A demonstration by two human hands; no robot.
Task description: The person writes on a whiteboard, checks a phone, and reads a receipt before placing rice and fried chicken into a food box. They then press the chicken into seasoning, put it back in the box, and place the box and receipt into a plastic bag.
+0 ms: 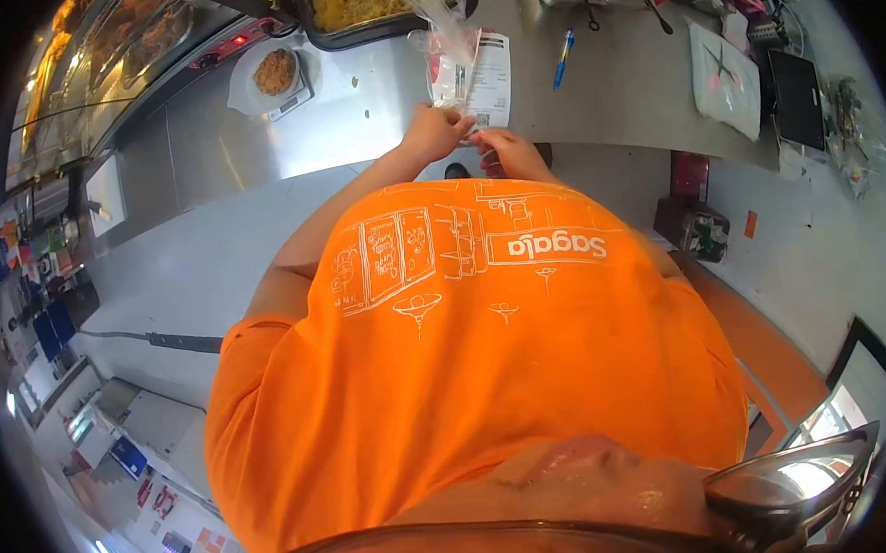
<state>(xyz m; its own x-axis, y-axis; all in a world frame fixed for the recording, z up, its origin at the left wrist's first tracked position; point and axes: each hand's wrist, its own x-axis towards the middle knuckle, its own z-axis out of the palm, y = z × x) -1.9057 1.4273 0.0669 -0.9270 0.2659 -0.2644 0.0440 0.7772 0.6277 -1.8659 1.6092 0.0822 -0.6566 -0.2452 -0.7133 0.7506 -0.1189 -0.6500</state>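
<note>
A clear plastic bag [448, 46] with red and white contents lies on the steel counter, partly over a printed receipt [493, 74]. My left hand [437, 133] is at the bag's near end, its fingers closed together there. Close beside it, at the counter's front edge, is my right hand [509, 155] with curled fingers pressed together. The fingertips of both hands nearly meet just below the receipt. What lies between the right fingers is too small to make out.
A black tray of yellow food [359, 3] is at the back. Left of it, a portion of browned food [275, 73] rests on a scale [292, 102]. A blue pen [564, 60] lies to the right, then a white wrapped pack [723, 82] and a dark tablet [796, 100].
</note>
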